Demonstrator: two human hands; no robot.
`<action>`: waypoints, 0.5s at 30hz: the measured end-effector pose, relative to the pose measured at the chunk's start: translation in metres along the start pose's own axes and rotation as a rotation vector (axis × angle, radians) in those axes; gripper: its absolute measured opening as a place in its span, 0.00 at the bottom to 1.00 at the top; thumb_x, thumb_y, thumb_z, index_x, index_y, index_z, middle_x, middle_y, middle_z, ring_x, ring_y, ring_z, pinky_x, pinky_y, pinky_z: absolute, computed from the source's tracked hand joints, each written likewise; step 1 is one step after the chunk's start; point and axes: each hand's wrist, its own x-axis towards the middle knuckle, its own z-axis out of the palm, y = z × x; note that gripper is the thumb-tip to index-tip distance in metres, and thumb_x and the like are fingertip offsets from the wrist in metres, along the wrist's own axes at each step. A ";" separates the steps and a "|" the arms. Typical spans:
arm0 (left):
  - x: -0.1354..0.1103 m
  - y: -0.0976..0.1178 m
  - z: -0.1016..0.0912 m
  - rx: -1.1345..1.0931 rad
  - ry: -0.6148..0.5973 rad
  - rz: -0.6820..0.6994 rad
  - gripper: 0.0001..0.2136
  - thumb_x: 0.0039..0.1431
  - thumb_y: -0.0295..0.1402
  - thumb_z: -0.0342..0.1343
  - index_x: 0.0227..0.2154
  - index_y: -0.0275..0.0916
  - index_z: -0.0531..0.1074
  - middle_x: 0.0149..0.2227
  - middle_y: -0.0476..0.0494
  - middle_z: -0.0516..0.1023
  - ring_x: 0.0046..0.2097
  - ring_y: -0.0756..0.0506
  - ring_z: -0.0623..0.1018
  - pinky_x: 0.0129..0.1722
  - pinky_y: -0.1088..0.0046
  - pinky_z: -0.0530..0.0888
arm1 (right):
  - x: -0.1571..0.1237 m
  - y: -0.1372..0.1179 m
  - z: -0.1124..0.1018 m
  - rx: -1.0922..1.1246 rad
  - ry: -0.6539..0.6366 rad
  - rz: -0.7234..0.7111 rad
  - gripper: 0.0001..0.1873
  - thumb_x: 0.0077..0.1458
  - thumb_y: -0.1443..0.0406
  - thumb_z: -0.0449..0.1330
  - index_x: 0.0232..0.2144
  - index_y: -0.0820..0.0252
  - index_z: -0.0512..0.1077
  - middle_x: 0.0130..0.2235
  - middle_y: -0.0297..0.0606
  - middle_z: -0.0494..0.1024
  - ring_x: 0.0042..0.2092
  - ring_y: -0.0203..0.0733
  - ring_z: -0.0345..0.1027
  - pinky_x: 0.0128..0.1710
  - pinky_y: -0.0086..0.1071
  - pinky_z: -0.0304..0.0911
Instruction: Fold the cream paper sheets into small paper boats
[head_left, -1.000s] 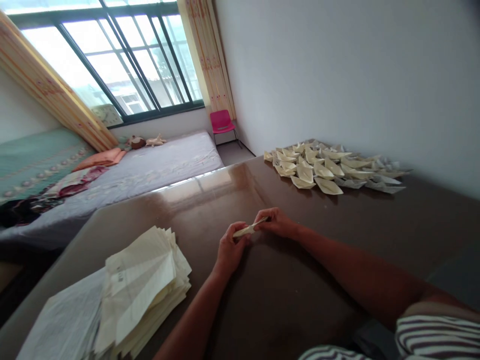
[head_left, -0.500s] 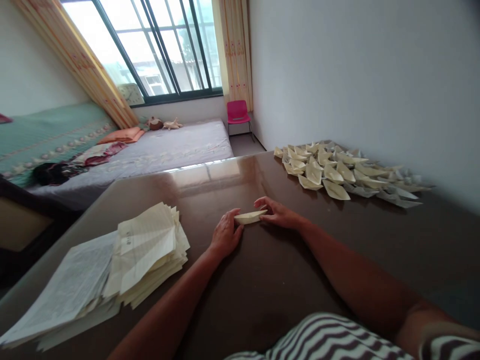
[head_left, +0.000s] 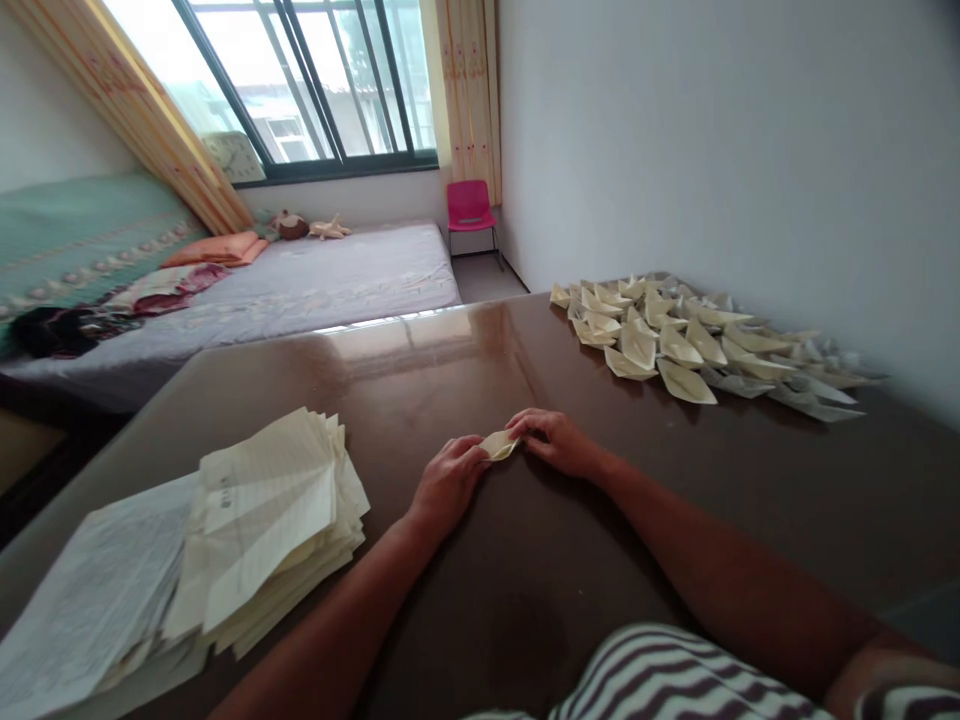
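Note:
A small cream paper boat (head_left: pixel 498 446) lies between my two hands, low over the brown table (head_left: pixel 420 385). My left hand (head_left: pixel 450 478) pinches its left end with thumb and fingers. At the other end, my right hand (head_left: pixel 553 440) has its fingers closed on the tip. The boat's middle shows opened out, while both ends are partly covered by my fingers. To the right, many folded paper boats (head_left: pixel 679 345) stand crowded together in cream and grey-white. On the left lies a thick stack of cream paper sheets (head_left: pixel 262 530), with creases across the top sheet.
Printed whitish sheets (head_left: pixel 105 580) lie partly under the cream stack at the table's left. Beyond the table are a bed (head_left: pixel 360 270), a pink chair (head_left: pixel 471 207) and a window. A white wall (head_left: pixel 712 150) runs along the right side.
Both hands have closed in on the paper boat's ends, and its middle now looks wider open. The view has shifted slightly, so the room and stacks sit differently in it.

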 end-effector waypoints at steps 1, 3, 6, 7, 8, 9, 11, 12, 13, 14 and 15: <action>0.001 0.001 -0.001 0.017 0.012 -0.012 0.10 0.63 0.34 0.47 0.36 0.42 0.74 0.46 0.42 0.75 0.45 0.45 0.74 0.47 0.69 0.70 | 0.000 -0.002 0.001 -0.001 -0.009 -0.002 0.13 0.51 0.74 0.53 0.34 0.59 0.76 0.43 0.40 0.78 0.44 0.39 0.71 0.47 0.34 0.64; 0.002 0.002 -0.003 0.030 0.031 -0.043 0.10 0.63 0.34 0.46 0.36 0.41 0.73 0.44 0.42 0.76 0.43 0.45 0.75 0.45 0.69 0.71 | 0.000 -0.007 0.001 -0.010 -0.031 0.010 0.14 0.51 0.74 0.54 0.36 0.58 0.77 0.43 0.39 0.78 0.44 0.40 0.72 0.47 0.34 0.64; 0.003 0.002 -0.006 0.021 0.020 -0.048 0.09 0.63 0.34 0.46 0.36 0.41 0.71 0.42 0.43 0.76 0.41 0.46 0.75 0.43 0.71 0.71 | 0.000 -0.015 0.000 -0.045 -0.084 0.058 0.13 0.51 0.70 0.57 0.38 0.57 0.78 0.45 0.39 0.78 0.43 0.41 0.72 0.43 0.32 0.65; 0.003 0.001 -0.006 0.017 0.008 -0.032 0.09 0.63 0.34 0.45 0.35 0.41 0.71 0.42 0.43 0.76 0.42 0.46 0.75 0.42 0.71 0.71 | 0.000 -0.018 0.001 -0.065 -0.103 0.068 0.12 0.52 0.67 0.58 0.38 0.56 0.79 0.45 0.40 0.78 0.43 0.41 0.72 0.42 0.31 0.65; 0.003 0.000 -0.006 0.013 0.000 -0.010 0.09 0.64 0.33 0.45 0.35 0.41 0.71 0.43 0.43 0.77 0.43 0.46 0.75 0.43 0.71 0.72 | 0.000 -0.020 0.002 -0.092 -0.115 0.072 0.11 0.52 0.64 0.59 0.38 0.56 0.79 0.45 0.40 0.78 0.43 0.41 0.72 0.41 0.31 0.65; 0.003 -0.002 -0.005 0.008 -0.005 0.017 0.10 0.64 0.33 0.45 0.35 0.41 0.71 0.44 0.43 0.76 0.44 0.46 0.75 0.43 0.71 0.72 | 0.001 -0.022 0.003 -0.123 -0.122 0.069 0.11 0.52 0.62 0.60 0.38 0.55 0.79 0.45 0.39 0.78 0.43 0.42 0.72 0.42 0.31 0.65; 0.002 -0.004 -0.003 -0.006 -0.009 0.075 0.11 0.64 0.32 0.44 0.39 0.42 0.73 0.46 0.43 0.76 0.46 0.46 0.75 0.46 0.71 0.72 | 0.002 -0.025 0.006 -0.201 -0.095 0.071 0.11 0.52 0.59 0.61 0.36 0.54 0.80 0.44 0.38 0.79 0.44 0.42 0.72 0.46 0.32 0.63; 0.002 -0.005 -0.002 -0.018 -0.019 0.105 0.12 0.64 0.32 0.45 0.41 0.43 0.73 0.48 0.43 0.75 0.47 0.46 0.75 0.47 0.71 0.72 | 0.002 -0.026 0.008 -0.229 -0.081 0.091 0.10 0.53 0.60 0.60 0.35 0.54 0.80 0.43 0.38 0.80 0.44 0.42 0.72 0.46 0.32 0.63; 0.002 -0.006 -0.001 -0.031 -0.023 0.128 0.13 0.64 0.32 0.45 0.43 0.44 0.73 0.49 0.43 0.75 0.48 0.46 0.75 0.49 0.71 0.71 | 0.003 -0.027 0.009 -0.248 -0.075 0.116 0.10 0.53 0.61 0.59 0.34 0.54 0.80 0.43 0.37 0.80 0.44 0.41 0.73 0.45 0.31 0.63; 0.002 -0.007 0.000 -0.041 -0.032 0.146 0.13 0.63 0.31 0.45 0.45 0.44 0.73 0.50 0.43 0.74 0.49 0.46 0.74 0.50 0.70 0.71 | 0.004 -0.029 0.009 -0.261 -0.084 0.137 0.11 0.54 0.61 0.58 0.34 0.54 0.80 0.43 0.37 0.80 0.43 0.41 0.73 0.44 0.30 0.63; 0.002 -0.007 0.001 -0.049 -0.043 0.161 0.14 0.63 0.30 0.46 0.46 0.44 0.73 0.51 0.43 0.74 0.50 0.45 0.74 0.51 0.69 0.71 | 0.006 -0.031 0.009 -0.276 -0.102 0.147 0.11 0.55 0.62 0.57 0.35 0.55 0.80 0.42 0.36 0.80 0.42 0.40 0.73 0.42 0.29 0.63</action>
